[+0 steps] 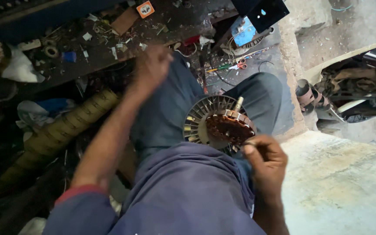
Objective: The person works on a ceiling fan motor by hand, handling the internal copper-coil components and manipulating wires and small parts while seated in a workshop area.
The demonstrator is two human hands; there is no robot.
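A round motor stator point(219, 126) with copper windings and a short shaft rests on the person's lap, and the right hand point(264, 162) pinches its rim at five o'clock. The left hand point(151, 68), blurred, reaches toward eleven o'clock at the cluttered workbench point(109, 39); I cannot tell whether it is open or closed.

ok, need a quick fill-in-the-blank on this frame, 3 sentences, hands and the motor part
1. The right hand grips the edge of a round finned motor part whose centre holds ____-coloured windings.
2. The motor part rests over the person's lap, on legs clothed in ____ trousers.
3. The left hand is blurred and stretched out toward the cluttered ____ ahead.

Missing words: copper; blue; workbench
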